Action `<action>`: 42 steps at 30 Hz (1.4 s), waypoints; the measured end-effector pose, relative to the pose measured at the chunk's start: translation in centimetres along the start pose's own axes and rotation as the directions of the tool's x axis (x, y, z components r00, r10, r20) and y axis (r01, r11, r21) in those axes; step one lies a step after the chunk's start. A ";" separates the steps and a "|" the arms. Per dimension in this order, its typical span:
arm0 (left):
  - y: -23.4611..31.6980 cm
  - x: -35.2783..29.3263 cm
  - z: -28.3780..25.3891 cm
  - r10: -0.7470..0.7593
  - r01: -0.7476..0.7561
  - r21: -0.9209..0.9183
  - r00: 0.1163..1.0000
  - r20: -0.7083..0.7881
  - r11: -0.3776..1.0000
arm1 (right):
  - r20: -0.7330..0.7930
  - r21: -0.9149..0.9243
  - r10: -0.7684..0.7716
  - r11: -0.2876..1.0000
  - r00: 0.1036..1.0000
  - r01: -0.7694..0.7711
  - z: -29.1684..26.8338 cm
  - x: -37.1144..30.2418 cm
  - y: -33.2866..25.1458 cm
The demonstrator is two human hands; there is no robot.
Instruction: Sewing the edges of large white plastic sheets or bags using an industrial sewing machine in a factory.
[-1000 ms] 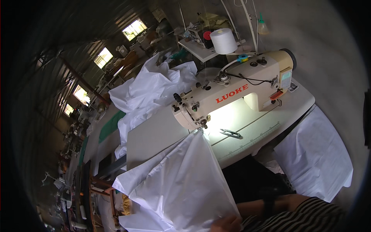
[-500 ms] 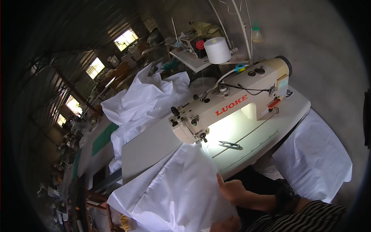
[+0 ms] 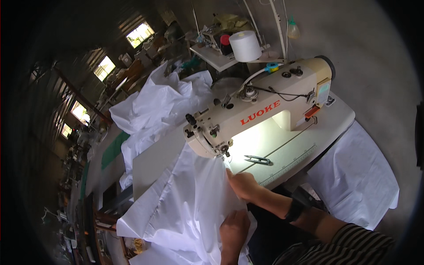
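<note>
A long sheet of white fabric (image 3: pixel 183 201) runs from under the head of the sewing machine (image 3: pixel 265 106) down toward me. My right hand (image 3: pixel 242 184) is closed on the fabric's right edge, its index finger stretched toward the lit needle area. A dark band circles that wrist. Lower down, my left hand (image 3: pixel 234 226) has its fingers curled into the same fabric, bunching it near the edge. Thread snips (image 3: pixel 259 160) lie on the machine bed (image 3: pixel 289 154), to the right of the needle. The presser foot is partly hidden by the machine head.
A white thread cone (image 3: pixel 245 46) stands behind the machine. More white fabric (image 3: pixel 154 106) is heaped at the back left, and another white piece (image 3: pixel 355 174) hangs at the right table edge. Cluttered benches and windows line the far left.
My right hand has moved up and left, closer to the needle. My left hand has risen into view onto the fabric, which is more bunched. The view has shifted slightly.
</note>
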State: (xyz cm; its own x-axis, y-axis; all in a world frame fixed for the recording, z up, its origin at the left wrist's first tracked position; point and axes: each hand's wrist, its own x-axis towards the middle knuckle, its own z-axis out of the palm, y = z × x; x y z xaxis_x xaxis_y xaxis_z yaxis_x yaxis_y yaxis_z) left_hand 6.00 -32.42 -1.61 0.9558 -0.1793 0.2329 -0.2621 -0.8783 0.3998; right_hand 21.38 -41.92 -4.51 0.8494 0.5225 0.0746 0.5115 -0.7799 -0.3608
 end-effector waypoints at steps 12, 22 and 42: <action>3.3 -16.5 7.2 -0.498 0.446 -0.222 0.782 -0.374 0.867 | 0.367 0.866 -0.148 0.415 0.919 -0.279 4.1 -20.6 5.0; 2.2 -19.7 1.4 -0.797 0.436 -0.850 0.603 0.031 0.296 | -0.130 0.865 -0.340 0.420 0.931 0.274 -5.2 -21.7 2.7; 3.1 -21.6 5.8 -0.774 0.509 -0.787 0.630 0.066 0.348 | 0.051 0.560 -0.321 0.793 0.946 0.239 -2.7 -27.5 1.8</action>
State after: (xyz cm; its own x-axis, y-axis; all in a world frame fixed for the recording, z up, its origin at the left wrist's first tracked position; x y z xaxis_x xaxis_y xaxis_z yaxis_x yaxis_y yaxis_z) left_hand -14.74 -33.86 -10.50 0.8140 0.5373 -0.2207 0.2911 -0.0484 0.9555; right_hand -0.68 -58.63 -4.72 0.6320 0.7624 0.1390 0.5363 -0.3008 -0.7886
